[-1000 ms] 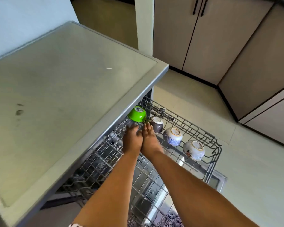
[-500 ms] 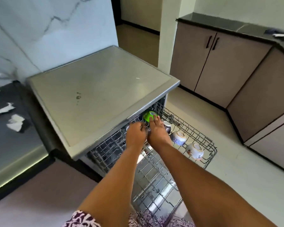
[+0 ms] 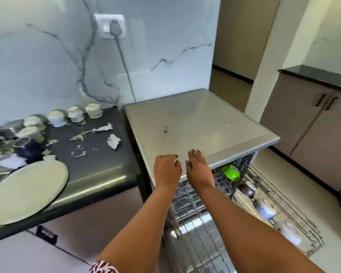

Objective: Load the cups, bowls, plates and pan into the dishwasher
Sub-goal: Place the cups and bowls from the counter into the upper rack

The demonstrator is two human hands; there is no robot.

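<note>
Both hands point(image 3: 182, 170) empty; four cups point(image 3: 264, 208) in rack point(image 3: 295, 209)

Left hand point(image 3: 167, 170) seemingly curled; right hand point(image 3: 198, 168) flat, empty.

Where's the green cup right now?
Head view, right of centre: the green cup sits in the pulled-out upper rack, just under the dishwasher top, beside the right hand.

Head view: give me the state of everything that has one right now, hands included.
Dishwasher rack: pulled out, partly loaded.
Green cup: in the rack, tipped over.
Dark cup: in the rack.
Two patterned bowls: in the rack.
Large plate: still on the counter, overhanging its edge.
White cups: upside down on the counter, unloaded.
Left hand: empty, fingers loosely curled.
Right hand: empty, fingers straight.
</note>
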